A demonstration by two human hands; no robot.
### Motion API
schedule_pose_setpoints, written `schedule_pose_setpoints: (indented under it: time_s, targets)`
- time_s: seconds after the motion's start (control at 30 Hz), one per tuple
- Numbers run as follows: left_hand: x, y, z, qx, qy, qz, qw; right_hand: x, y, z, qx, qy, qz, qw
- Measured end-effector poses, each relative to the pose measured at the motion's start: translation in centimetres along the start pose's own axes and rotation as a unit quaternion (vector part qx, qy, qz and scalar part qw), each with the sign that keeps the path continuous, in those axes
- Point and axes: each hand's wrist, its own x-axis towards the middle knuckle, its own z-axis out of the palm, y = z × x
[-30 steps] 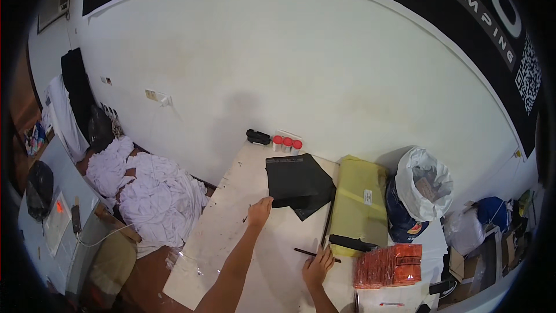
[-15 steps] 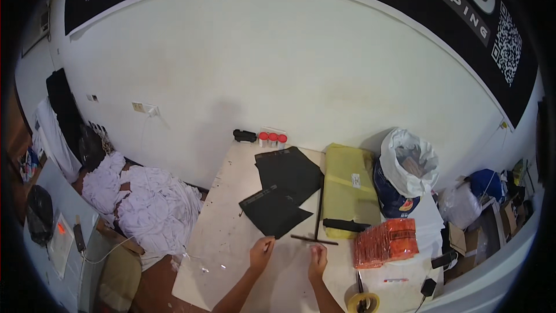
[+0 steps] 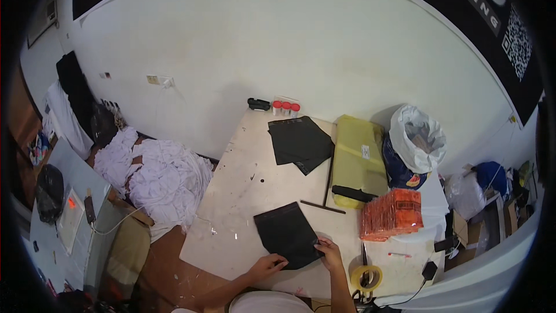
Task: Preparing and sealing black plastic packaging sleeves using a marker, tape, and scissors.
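A flat black bag [image 3: 285,233] lies on the pale table [image 3: 243,197] near its front edge. My left hand [image 3: 267,266] rests with fingers on the bag's near left corner. My right hand [image 3: 330,251] presses on its right edge. A stack of more black bags [image 3: 300,142] lies at the far side of the table. A thin dark stick [image 3: 322,207] lies just beyond the bag I touch.
A yellow bundle [image 3: 358,156] lies right of the stack, with a black tool [image 3: 353,193] on it. A stack of orange packets [image 3: 391,214], a tape roll [image 3: 366,279], a white sack [image 3: 418,134] and red-capped bottles [image 3: 286,106] stand around. White cloth [image 3: 156,174] is heaped at left.
A single black bag has been drawn from the far stack to the table's front edge. Both hands have come back toward me and now rest on it.
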Motion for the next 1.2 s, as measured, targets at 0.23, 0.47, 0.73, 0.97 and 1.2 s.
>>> schedule_pose_setpoints:
  time_s: [0.23,0.47,0.73,0.97,1.2]
  targets:
    - [1.3,-2.2,0.6,0.141,0.166,0.071,0.973,-8.4,1.3,-1.0,-0.113,0.126,0.069,0.983]
    - [2.2,0.5,0.1,0.038,0.010,-0.093,0.995,-8.6,0.7,-1.6,-0.159,0.212,0.077,0.961]
    - [3.5,1.0,-1.2,-0.037,-0.102,-0.191,0.976,-7.3,1.4,-3.3,-0.136,0.059,-0.006,0.989]
    - [1.6,-0.2,-2.2,-0.024,-0.121,-0.235,0.964,-5.2,0.7,-4.3,-0.040,0.178,-0.019,0.983]
    - [3.9,6.6,0.9,0.292,0.097,0.236,0.922,-2.7,2.9,-3.5,0.003,0.192,-0.229,0.954]
